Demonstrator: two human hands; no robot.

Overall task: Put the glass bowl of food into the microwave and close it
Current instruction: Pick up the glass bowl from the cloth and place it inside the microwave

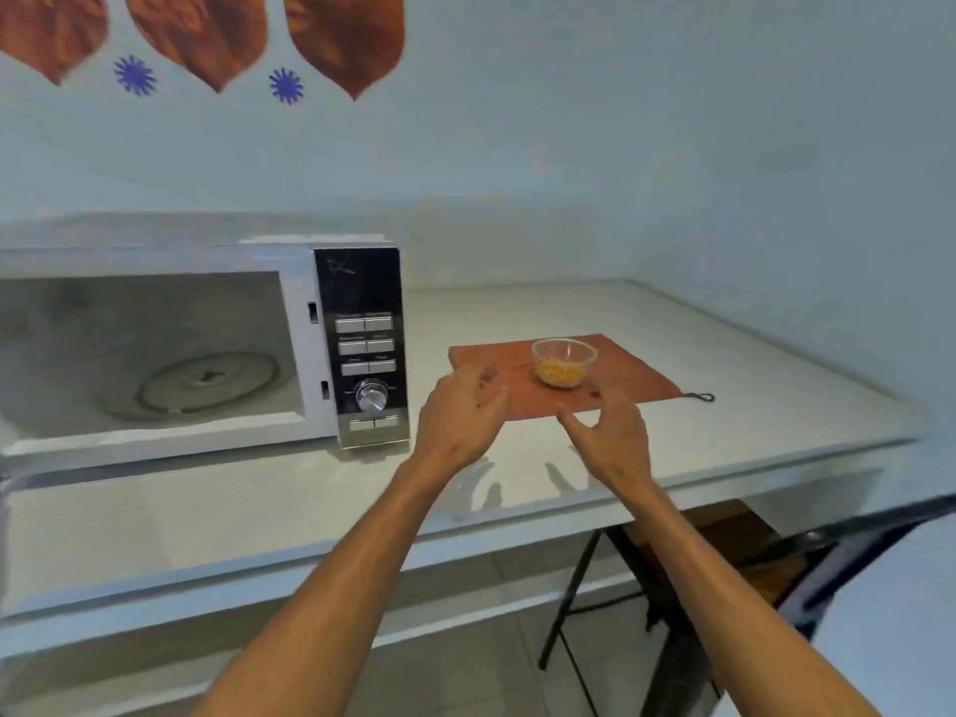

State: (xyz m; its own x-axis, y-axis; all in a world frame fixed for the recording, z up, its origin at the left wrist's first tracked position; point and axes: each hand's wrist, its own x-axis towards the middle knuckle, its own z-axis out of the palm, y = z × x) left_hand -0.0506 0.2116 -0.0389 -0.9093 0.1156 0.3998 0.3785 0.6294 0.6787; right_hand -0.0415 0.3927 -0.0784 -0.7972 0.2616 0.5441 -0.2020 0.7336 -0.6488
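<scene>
A small clear glass bowl [564, 361] with yellow food in it stands on an orange cloth mat [626, 385]. The white microwave [305, 354] sits to the left on the counter, its cavity showing with a glass turntable [207, 381] inside; its door is out of frame. My left hand [458, 419] hovers just left of and nearer than the bowl, fingers apart, holding nothing. My right hand [610, 432] hovers just in front of the bowl, fingers spread and curved, also holding nothing. Neither hand touches the bowl.
The white counter [724, 364] runs to a wall corner at the back right. The microwave's control panel [367, 349] with buttons and a dial faces me. A dark folding frame [646, 587] stands under the counter's right end.
</scene>
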